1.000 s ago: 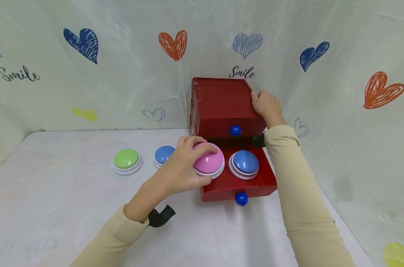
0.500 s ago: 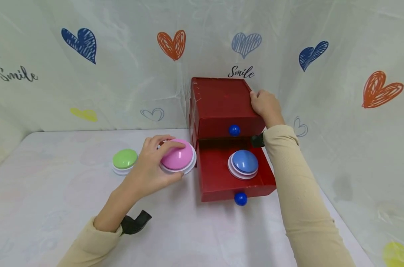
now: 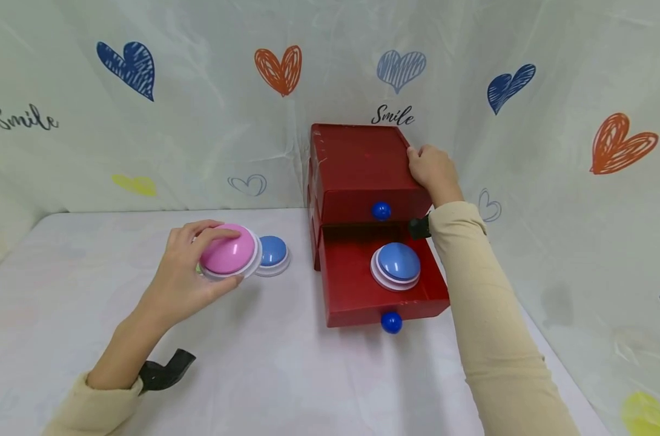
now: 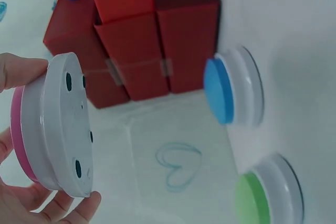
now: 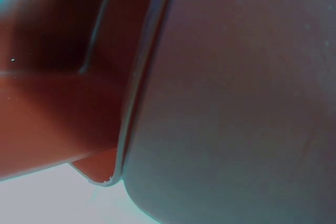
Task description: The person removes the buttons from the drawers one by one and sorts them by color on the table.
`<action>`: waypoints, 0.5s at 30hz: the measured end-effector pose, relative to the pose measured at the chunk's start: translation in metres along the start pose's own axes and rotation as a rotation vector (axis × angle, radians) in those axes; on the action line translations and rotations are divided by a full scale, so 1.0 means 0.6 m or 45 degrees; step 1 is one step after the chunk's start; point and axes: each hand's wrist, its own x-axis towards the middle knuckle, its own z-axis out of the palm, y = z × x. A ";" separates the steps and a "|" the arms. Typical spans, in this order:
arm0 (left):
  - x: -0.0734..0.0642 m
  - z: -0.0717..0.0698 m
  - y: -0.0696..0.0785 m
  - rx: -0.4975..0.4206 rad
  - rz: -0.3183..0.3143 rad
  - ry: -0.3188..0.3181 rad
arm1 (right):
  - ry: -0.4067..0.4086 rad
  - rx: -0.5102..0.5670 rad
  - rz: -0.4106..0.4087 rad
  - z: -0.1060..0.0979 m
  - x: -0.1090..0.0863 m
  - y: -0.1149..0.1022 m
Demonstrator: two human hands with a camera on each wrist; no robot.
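My left hand [image 3: 180, 278] grips a pink push button [image 3: 229, 251] with a white base, held above the table. In the left wrist view, the pink button's white underside [image 4: 71, 124] shows small dark feet. Behind the held button, a green push button [image 4: 254, 198] is almost wholly hidden in the head view. Just to the right stands a blue push button [image 3: 272, 251]. My right hand [image 3: 433, 172] holds the upper right edge of a red drawer box [image 3: 363, 157]. Its lower drawer [image 3: 346, 297] is pulled out, with another blue push button [image 3: 399, 263] inside.
Blue ball knobs mark the upper drawer [image 3: 381, 211] and the lower drawer front [image 3: 392, 323]. A white-covered table [image 3: 286, 375] lies beneath everything. Behind it hangs a pale curtain [image 3: 199, 121] printed with hearts.
My left hand has carried the pink button leftward from over the open drawer, past the blue button, to in front of the green one. My right hand stays on the box.
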 end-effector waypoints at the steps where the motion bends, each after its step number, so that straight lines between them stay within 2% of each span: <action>1: -0.003 -0.004 -0.005 0.011 -0.009 0.003 | 0.001 0.002 -0.002 0.000 0.000 0.000; 15: -0.035 -0.051 -0.074 0.095 -0.190 -0.012 | -0.002 -0.001 -0.004 -0.001 0.000 -0.001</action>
